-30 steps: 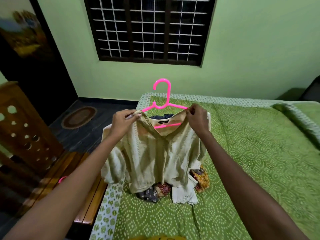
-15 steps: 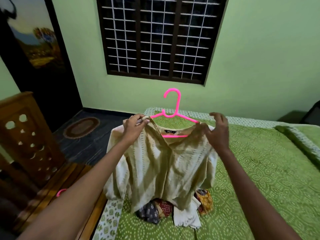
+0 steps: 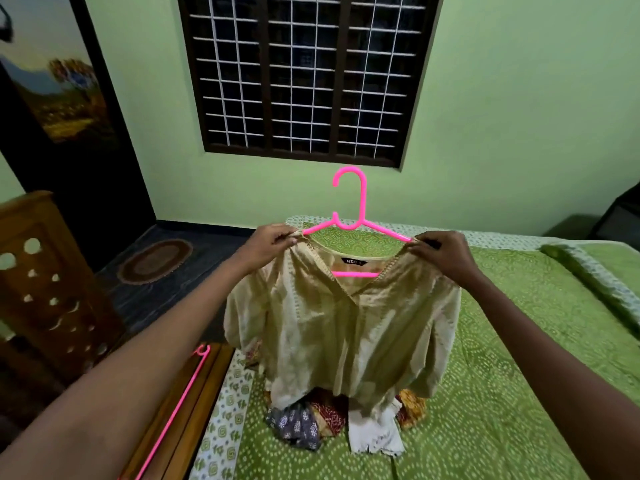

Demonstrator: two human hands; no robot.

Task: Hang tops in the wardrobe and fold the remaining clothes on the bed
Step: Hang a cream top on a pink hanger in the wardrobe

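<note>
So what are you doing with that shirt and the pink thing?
A person is putting a cream top on a pink hanger over the bed. The left hand pinches one shoulder of the top and the right hand pinches the other, both at the ends of the hanger. The top hangs open, not yet in a wardrobe. Under it, a small pile of other clothes waits on the green bedspread. Another pink hanger lies on the wooden edge beside the bed.
</note>
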